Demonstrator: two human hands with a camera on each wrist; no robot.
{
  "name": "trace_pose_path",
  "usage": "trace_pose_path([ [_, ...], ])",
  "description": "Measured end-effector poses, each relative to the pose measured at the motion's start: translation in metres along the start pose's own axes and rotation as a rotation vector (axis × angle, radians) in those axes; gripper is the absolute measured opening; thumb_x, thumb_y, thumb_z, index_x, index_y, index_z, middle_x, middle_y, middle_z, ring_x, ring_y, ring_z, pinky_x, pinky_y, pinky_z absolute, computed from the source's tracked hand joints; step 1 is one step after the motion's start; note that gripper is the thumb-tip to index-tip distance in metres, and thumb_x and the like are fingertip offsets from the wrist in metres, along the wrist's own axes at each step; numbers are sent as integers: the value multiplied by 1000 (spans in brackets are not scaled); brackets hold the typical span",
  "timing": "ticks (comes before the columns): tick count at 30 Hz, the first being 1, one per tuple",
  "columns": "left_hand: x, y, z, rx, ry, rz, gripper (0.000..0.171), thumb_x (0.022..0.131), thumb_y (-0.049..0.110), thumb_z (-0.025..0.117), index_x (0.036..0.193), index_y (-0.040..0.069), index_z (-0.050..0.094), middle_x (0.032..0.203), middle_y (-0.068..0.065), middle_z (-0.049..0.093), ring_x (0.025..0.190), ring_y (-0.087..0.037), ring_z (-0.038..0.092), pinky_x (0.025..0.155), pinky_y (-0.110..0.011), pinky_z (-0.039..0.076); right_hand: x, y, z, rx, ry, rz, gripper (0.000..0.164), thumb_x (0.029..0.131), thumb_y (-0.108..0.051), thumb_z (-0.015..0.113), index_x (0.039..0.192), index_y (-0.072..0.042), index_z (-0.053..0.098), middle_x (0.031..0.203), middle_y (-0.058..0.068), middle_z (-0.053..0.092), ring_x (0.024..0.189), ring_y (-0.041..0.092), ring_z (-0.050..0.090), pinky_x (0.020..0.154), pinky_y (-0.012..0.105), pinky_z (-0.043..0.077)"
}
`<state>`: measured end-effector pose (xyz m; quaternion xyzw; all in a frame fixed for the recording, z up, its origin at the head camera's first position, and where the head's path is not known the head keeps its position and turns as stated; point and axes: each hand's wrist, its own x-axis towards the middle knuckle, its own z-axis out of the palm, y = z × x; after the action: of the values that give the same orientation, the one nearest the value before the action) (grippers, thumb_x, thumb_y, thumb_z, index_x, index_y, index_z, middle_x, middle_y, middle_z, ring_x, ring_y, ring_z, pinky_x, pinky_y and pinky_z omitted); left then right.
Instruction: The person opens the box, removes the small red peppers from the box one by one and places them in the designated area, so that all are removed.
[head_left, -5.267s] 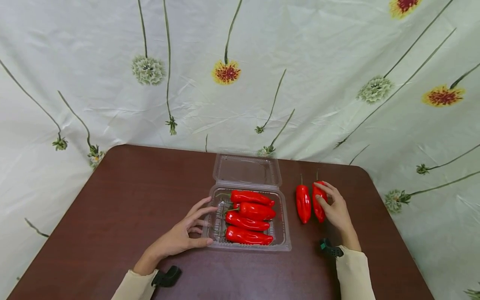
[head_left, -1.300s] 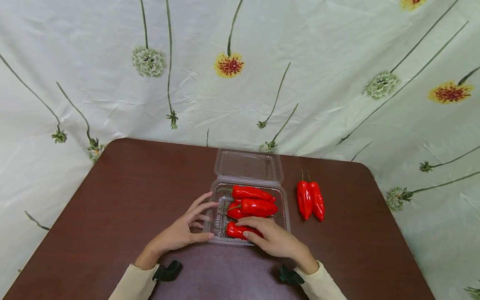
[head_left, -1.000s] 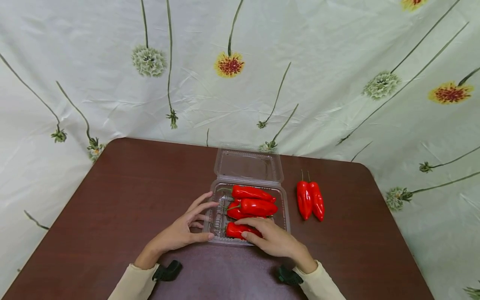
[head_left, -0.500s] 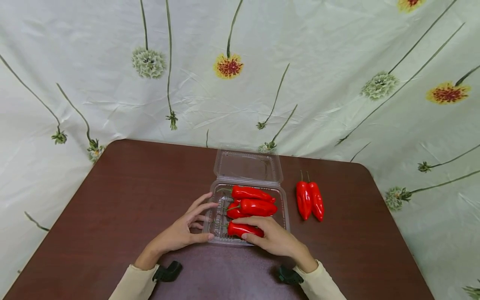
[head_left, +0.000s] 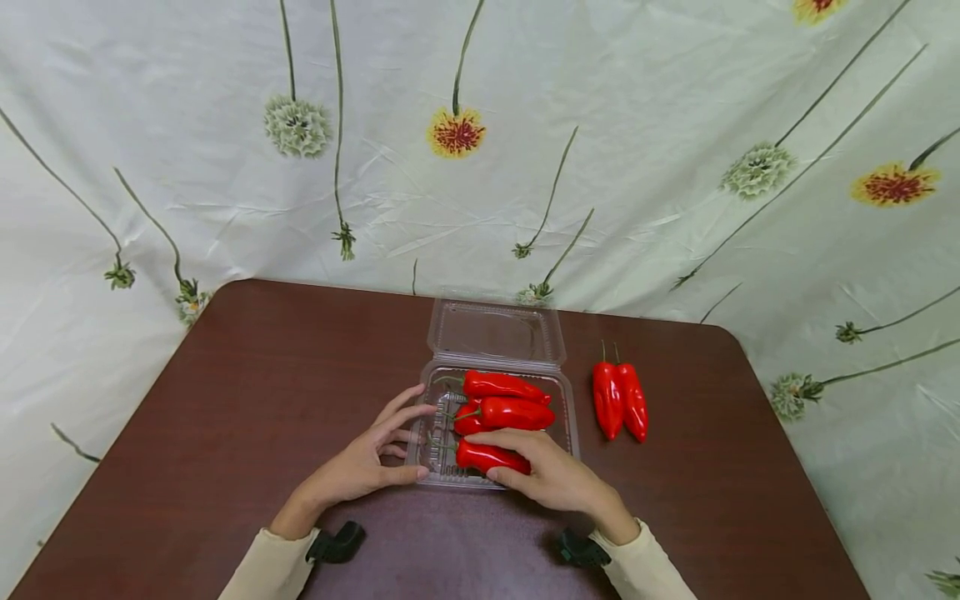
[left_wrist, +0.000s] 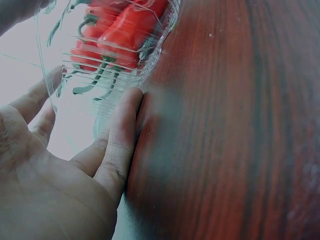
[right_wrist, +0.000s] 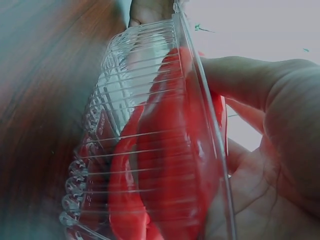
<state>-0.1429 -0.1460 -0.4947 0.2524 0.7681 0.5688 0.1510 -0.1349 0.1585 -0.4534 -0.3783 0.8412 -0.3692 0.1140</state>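
In the head view a clear plastic clamshell container [head_left: 572, 417] lies with its lid [head_left: 495, 332] folded back, holding several glossy red peppers. My right hand [head_left: 553, 473] reaches in from the right and pinches the front red pepper [head_left: 487, 456] between thumb and fingers; its right end is hidden under the hand. Behind it lie another red pepper [head_left: 519, 413] and the rearmost one [head_left: 502, 385], stems to the left. My left hand [head_left: 358, 462] has its fingers spread at the container's left side; in the left wrist view its fingertips [left_wrist: 131, 97] touch the clear wall.
Two more red peppers [head_left: 607, 402] lie side by side on the dark brown table [head_left: 300, 367], right of the container, stems pointing away. A pale floral cloth [head_left: 637, 167] hangs behind the table.
My right hand has left the outer loose pepper, which now lies against its neighbour, and moved into the container. Over the last second the front pepper has shifted slightly away from the front rim. Left hand unchanged.
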Motion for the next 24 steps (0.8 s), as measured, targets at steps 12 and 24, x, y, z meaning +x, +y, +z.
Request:
trace_pose_path([
  [12, -1, -2, 0, -11, -8, 12, 76, 89, 21, 78, 154, 14, 38, 168, -1, 6, 120, -34, 58, 90, -32, 50, -1, -3, -10, -37, 150, -45, 56, 92, -12, 72, 144, -24, 54, 145, 3, 57, 135, 23, 52, 109, 42, 43],
  [24, -1, -2, -1, -31, -17, 23, 75, 90, 19, 77, 154, 13, 38, 168, -1, 4, 121, -37, 57, 91, -30, 49, -9, -3, -25, 17, 182, 41, 61, 92, -10, 72, 145, -30, 51, 137, -10, 59, 117, 14, 57, 96, 35, 51],
])
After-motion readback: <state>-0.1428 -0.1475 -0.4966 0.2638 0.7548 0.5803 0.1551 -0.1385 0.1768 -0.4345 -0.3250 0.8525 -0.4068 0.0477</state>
